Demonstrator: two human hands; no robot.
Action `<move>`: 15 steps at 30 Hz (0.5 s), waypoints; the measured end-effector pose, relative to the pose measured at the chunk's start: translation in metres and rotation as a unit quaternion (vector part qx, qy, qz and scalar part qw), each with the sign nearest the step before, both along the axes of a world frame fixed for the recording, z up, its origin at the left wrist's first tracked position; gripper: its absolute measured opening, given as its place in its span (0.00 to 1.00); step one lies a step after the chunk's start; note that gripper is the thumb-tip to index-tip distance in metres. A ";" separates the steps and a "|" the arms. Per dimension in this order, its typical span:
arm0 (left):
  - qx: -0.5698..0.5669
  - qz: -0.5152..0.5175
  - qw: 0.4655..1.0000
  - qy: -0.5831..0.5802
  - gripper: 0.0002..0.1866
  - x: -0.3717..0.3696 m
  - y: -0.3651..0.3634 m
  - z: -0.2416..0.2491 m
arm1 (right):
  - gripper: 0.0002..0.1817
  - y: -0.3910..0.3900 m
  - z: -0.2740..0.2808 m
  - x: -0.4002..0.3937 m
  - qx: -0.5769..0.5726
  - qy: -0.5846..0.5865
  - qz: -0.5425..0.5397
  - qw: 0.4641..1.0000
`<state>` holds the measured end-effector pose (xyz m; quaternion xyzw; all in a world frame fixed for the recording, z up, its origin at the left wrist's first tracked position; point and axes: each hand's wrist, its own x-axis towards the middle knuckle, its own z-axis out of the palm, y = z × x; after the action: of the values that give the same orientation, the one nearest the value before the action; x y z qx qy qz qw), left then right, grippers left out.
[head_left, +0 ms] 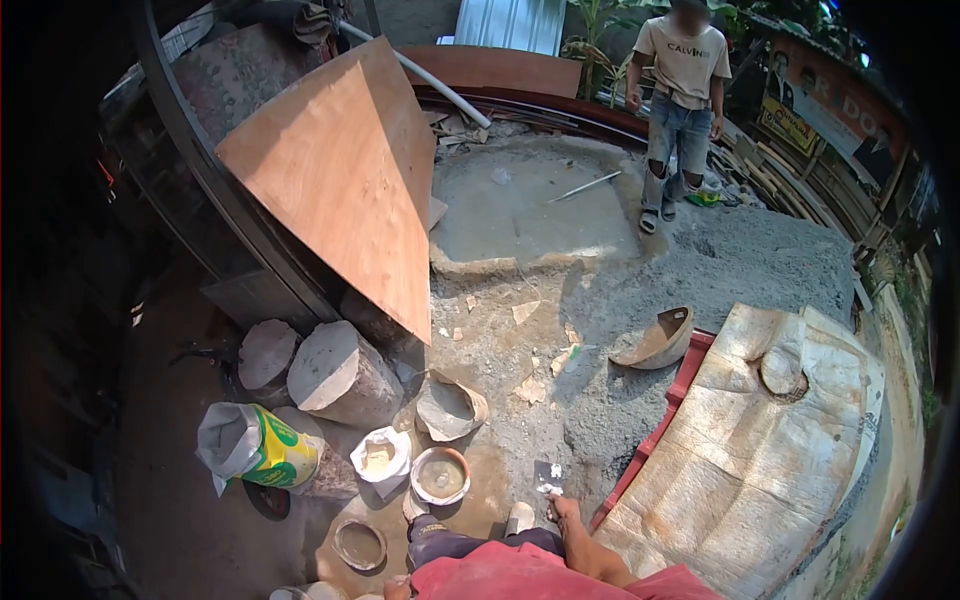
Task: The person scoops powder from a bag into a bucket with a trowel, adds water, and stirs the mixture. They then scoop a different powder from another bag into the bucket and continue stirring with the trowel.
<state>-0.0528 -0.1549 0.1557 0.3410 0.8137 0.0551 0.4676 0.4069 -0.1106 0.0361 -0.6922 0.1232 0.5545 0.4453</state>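
My right hand [564, 508] hangs low beside my right leg, its fingers curled together. A small white scrap [550, 489] shows just beyond the fingertips; I cannot make out whether they touch it or hold anything. At the bottom edge, only a small part of my left hand [398, 588] appears by my red shirt, its fingers hidden. Before my feet stands a round bucket [441, 476] with murky contents. Near it are a white sack [381, 457] with pale material, an open sack of grey material [450, 408] and a shallow round container [359, 545].
A yellow-green sack [275, 446] stands left near concrete-like cylinders [345, 375]. A plywood sheet [340, 180] leans behind them. A flattened sheet [740, 430] lies right, below a broken bowl-like shell [655, 340]. A person [682, 100] stands beside the wet slab [530, 205].
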 end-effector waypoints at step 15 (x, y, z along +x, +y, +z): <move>0.048 -0.089 0.995 0.012 0.21 -0.001 0.015 -0.078 | 0.09 0.002 0.022 -0.003 0.004 0.012 0.014 1.000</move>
<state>-0.0533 -0.1401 0.0781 0.4347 0.7822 0.0477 0.4438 0.4040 -0.1083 0.0578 -0.6855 0.1160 0.5694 0.4387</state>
